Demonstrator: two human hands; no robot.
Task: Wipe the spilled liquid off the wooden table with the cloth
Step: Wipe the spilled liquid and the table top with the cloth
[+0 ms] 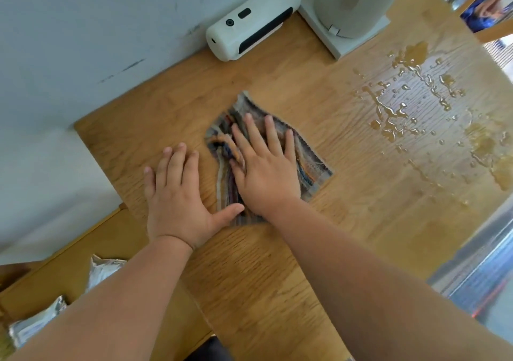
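A striped, multicoloured cloth (311, 163) lies flat near the middle of the wooden table (277, 263). My right hand (266, 166) presses flat on top of it, fingers spread. My left hand (177, 194) rests flat on the bare wood just left of the cloth, its thumb touching the cloth's near edge. Spilled liquid (410, 94) spreads in puddles and droplets over the table's right side, well apart from the cloth.
A white cylindrical device (249, 22) lies against the wall at the table's far edge, beside a white appliance on a square base (347, 16). Foil-like packets (105, 272) sit on a lower wooden surface at the left. The table's right edge is close to the spill.
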